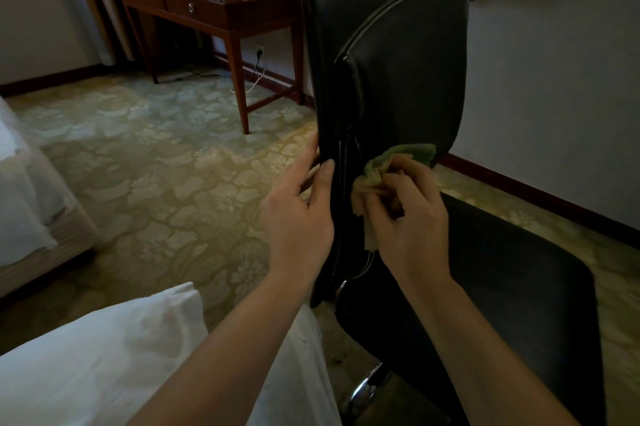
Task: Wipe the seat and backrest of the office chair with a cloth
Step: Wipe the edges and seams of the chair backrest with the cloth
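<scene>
The black leather office chair (415, 107) stands just in front of us, right of centre on the patterned green carpet (173, 155). Its tall padded backrest (398, 44) is upright, its long axis running from our hands up toward the far top of the scene. Its flat black seat (512, 287) spreads low, to the right and near.

Our left hand (298, 217) pinches the backrest's left edge between thumb and fingers, which we judge steadies the chair. Our right hand (412, 217) clutches the bunched green and yellow cloth (412, 153) and presses it to the lower backrest. The two hands are just beside each other and do not touch.

Nearly all of the backrest lies above the cloth, so we judge that the next stroke should travel upward along that axis. The seat lies down and to the right, nearer our right hand, and we judge it is not yet reached.
</scene>
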The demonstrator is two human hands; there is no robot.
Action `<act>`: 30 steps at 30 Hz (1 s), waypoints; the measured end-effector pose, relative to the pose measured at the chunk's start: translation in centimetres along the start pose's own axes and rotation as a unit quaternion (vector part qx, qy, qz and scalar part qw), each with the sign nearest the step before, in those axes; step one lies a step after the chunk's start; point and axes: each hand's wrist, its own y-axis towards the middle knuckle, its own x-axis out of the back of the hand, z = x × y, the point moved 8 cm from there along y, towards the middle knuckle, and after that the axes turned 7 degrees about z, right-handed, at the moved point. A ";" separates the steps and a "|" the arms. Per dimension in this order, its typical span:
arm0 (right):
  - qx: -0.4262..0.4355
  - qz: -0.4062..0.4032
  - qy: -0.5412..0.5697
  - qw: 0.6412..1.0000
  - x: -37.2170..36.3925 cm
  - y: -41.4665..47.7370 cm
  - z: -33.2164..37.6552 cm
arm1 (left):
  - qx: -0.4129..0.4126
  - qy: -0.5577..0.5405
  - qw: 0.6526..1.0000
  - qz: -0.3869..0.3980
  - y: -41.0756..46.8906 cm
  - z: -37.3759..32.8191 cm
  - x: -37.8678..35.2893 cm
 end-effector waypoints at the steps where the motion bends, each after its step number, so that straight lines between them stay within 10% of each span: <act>1: -0.006 0.003 0.007 1.000 0.0 -0.1 -0.2 | -0.001 0.000 1.000 0.001 0.0 -0.1 0.0; 30: -0.078 -0.046 0.089 0.992 1.6 -0.2 -1.0 | -0.010 -0.002 1.000 -0.005 0.1 0.2 0.0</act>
